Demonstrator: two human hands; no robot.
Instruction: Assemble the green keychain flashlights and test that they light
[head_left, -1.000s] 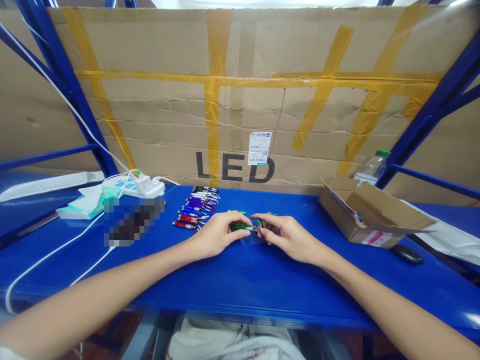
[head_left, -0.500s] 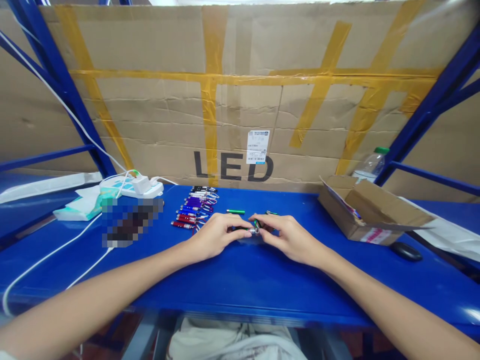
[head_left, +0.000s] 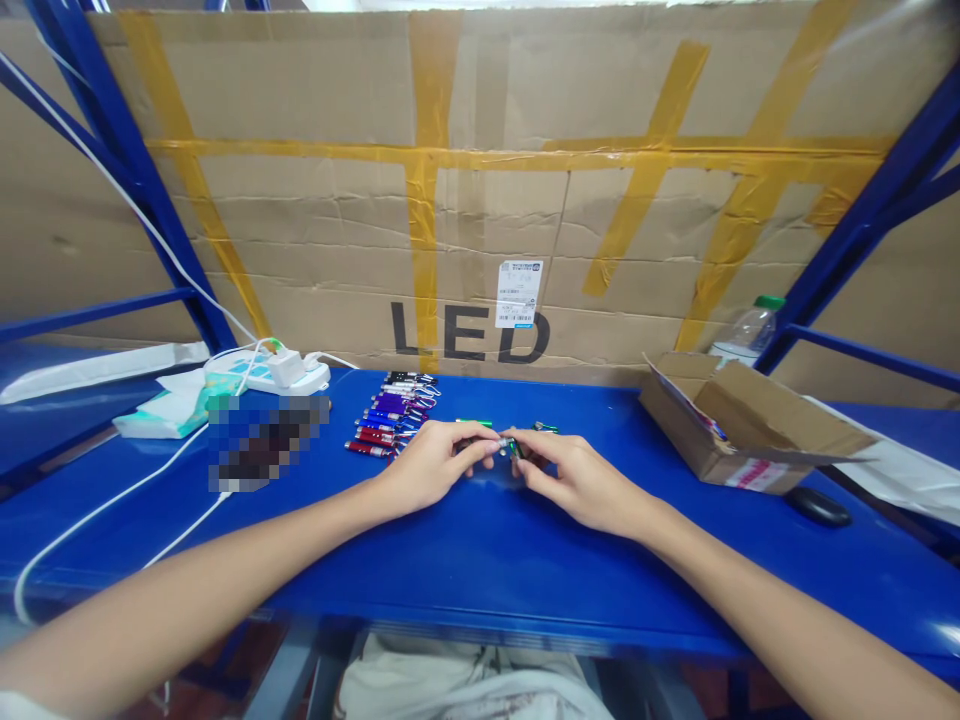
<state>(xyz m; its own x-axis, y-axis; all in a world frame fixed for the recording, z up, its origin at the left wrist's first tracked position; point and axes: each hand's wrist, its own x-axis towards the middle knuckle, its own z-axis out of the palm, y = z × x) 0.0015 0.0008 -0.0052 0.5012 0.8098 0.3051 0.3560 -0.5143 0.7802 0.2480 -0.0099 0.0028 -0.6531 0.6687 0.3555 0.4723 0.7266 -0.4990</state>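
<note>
My left hand (head_left: 442, 465) is pinched, its fingertips around a small silver metal piece (head_left: 504, 444). Facing it, my right hand (head_left: 581, 475) pinches a small green flashlight part (head_left: 514, 450); the fingers cover much of it. The two pieces meet or nearly meet between my fingertips. Just behind my left fingers lies a green tube (head_left: 474, 421), partly covered. Another small green piece with metal (head_left: 546, 427) rests behind my right hand. To the left, several mini flashlights with carabiner clips (head_left: 379, 425), in red, blue, purple, silver and black, lie in a row.
On the blue table (head_left: 480, 570), an open cardboard box (head_left: 750, 425) stands right, beside a black mouse-like object (head_left: 817, 506) and a plastic bottle (head_left: 754, 325). Left are a power strip (head_left: 262, 372), tissue pack (head_left: 169, 412), white cable (head_left: 82, 520) and a blurred-out item. Taped cardboard (head_left: 315, 230) stands behind.
My left fingertips have risen slightly and the silver piece with them, and its angle has changed. The green part in my right fingers has tilted. The view has shifted a little.
</note>
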